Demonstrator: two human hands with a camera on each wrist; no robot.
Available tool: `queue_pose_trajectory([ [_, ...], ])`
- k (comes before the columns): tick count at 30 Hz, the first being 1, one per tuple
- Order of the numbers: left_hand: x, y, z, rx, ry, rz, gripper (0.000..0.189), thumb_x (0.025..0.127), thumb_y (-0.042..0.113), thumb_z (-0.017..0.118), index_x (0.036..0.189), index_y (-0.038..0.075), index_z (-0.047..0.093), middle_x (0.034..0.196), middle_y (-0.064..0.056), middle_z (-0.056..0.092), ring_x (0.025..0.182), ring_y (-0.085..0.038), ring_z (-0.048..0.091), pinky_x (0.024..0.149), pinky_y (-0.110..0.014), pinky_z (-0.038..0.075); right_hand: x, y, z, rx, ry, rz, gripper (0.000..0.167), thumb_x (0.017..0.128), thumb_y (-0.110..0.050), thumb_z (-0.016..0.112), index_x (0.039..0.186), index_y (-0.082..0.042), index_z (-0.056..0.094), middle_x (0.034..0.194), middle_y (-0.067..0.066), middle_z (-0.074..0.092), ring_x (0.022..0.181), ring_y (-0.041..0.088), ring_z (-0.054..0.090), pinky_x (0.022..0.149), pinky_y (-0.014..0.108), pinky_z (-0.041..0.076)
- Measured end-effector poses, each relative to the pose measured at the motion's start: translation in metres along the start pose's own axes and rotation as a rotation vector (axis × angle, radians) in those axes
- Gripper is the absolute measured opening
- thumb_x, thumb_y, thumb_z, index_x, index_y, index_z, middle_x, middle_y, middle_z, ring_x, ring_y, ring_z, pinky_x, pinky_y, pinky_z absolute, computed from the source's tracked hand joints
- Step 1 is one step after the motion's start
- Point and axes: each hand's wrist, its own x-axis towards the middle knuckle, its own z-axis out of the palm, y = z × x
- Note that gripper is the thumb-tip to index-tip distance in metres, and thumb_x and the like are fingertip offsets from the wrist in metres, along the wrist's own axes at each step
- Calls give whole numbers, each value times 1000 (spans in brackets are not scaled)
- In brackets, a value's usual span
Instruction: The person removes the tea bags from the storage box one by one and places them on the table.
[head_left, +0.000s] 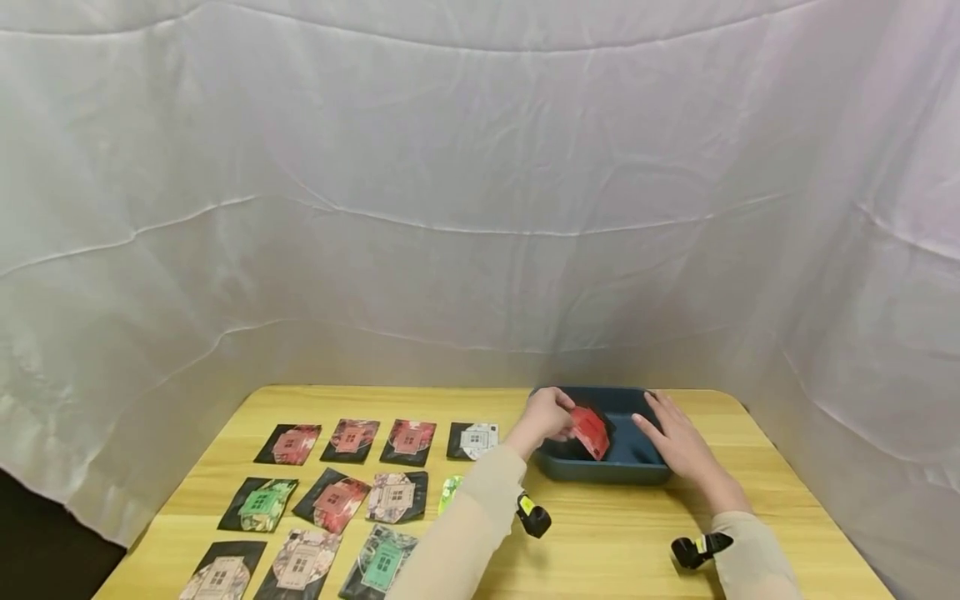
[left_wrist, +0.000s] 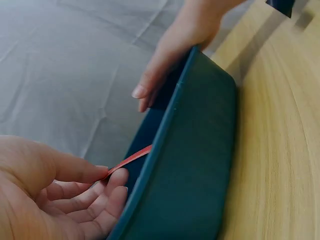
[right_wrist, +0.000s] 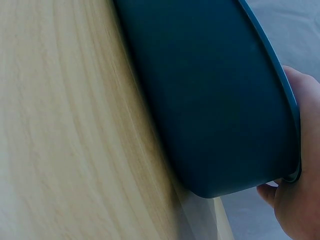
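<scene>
My left hand (head_left: 547,417) pinches a red and black packet (head_left: 591,432) between thumb and fingers, over the left part of a dark blue plastic bin (head_left: 611,473). In the left wrist view the red packet (left_wrist: 131,158) shows edge-on from the fingertips, its far part hidden behind the bin wall. My right hand (head_left: 678,442) holds the bin's right side, thumb on the inner side of the rim. The right wrist view shows that hand (right_wrist: 305,145) astride the rim, a fingertip on the outside near the corner.
Several flat packets lie in rows on the wooden table's left: red ones (head_left: 350,440), a white one (head_left: 473,440), green ones (head_left: 258,503) and pink ones (head_left: 300,565). A bright green packet (head_left: 450,492) is partly behind the left sleeve. Grey cloth (head_left: 480,250) hangs around the table.
</scene>
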Motion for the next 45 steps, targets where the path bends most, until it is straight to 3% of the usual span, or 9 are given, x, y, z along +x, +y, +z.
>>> queue_pose_trajectory([
  [7, -16, -4, -23, -144, -18, 30, 26, 85, -9, 63, 109, -2, 60, 81, -12, 66, 61, -18, 66, 66, -38, 61, 1, 0, 0, -3, -13, 5, 74, 102, -50, 40, 153, 1, 24, 158, 31, 17, 144, 52, 14, 111, 70, 15],
  [16, -39, -8, -51, -299, -15, 32, 36, 82, -14, 60, 117, -5, 58, 94, -17, 62, 63, -17, 62, 59, -29, 57, 1, 0, -2, -1, -18, -3, 73, 102, -49, 40, 153, 1, 23, 158, 31, 16, 145, 52, 13, 111, 70, 14],
  [22, -57, -13, -70, -313, -7, 20, 40, 83, -13, 61, 122, -4, 57, 104, -16, 57, 69, -19, 65, 68, -33, 60, -1, -1, -3, -3, -18, -2, 74, 102, -49, 40, 153, 1, 23, 158, 31, 16, 145, 51, 13, 112, 70, 14],
  [36, -107, -55, -116, -308, 23, 31, 46, 83, -11, 61, 128, -6, 51, 106, -16, 54, 75, -17, 64, 77, -35, 60, 0, -2, -3, -4, -12, -11, 73, 102, -49, 41, 152, 2, 24, 157, 32, 16, 145, 52, 13, 112, 69, 14],
  [45, -130, -75, -135, -283, 6, 29, 43, 84, -7, 62, 125, -4, 51, 107, -15, 52, 77, -20, 68, 79, -38, 60, 1, -2, -2, -8, -16, -5, 74, 102, -49, 41, 152, 2, 24, 157, 32, 16, 145, 52, 13, 112, 69, 14],
])
